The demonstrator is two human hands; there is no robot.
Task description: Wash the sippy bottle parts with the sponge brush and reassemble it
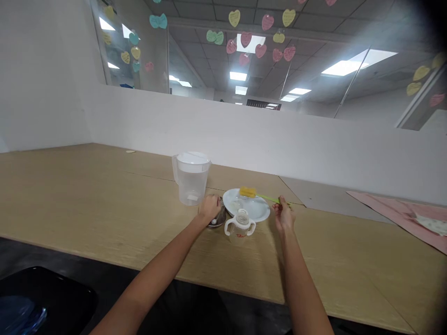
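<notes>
My right hand (284,215) is closed around the thin green handle of a bottle brush (247,192). The brush's yellow sponge head is over the far side of a white plate (260,214), where some clear items lie. My left hand (210,208) is closed at a small metal bowl (218,219) and hides part of it; what the fingers hold cannot be made out. Between the hands, in front of the plate, a baby bottle (240,226) with two white handles stands upright without a lid. Behind my left hand is a clear plastic pitcher (193,179) with a white top.
The wooden table (104,200) runs along a white wall below a window with heart-shaped notes. A pink cloth (401,214) lies at the right. Below the table's front edge on the left is a black chair (52,298) with something blue, transparent on it.
</notes>
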